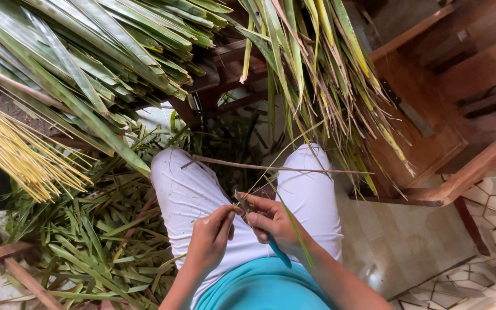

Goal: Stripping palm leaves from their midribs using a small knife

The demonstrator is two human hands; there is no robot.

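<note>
- Left hand (210,238): over the lap, fingers pinched shut on the near end of a thin palm leaf rib (271,166), at the spot where both hands meet.
- Right hand (271,221): just beside the left, touching it at the fingertips; fingers curled closed around a tool with a blue handle (279,252), whose handle pokes out below the palm. The blade end is hidden between the hands.
- Palm leaf rib: a pale, slender strip running from the pinch point up and to the right, across the right knee, towards the hanging leaves.
- Green leaf strip (294,229): lies across the right hand and wrist, trailing downward.
- Brown stick (271,167): rests across both knees, on the white trousers (185,189).
- Bundle of long green palm leaves (87,51): upper left, above the knees.
- Hanging leaves, green and yellowing (322,74): upper centre, drooping beside the right knee.
- Bundle of yellow stripped ribs (18,152): left edge.
- Green leaf cuttings (93,247): heaped on the floor, left of the legs.
- Wooden chair (431,138): right, on the tiled floor (489,258).
</note>
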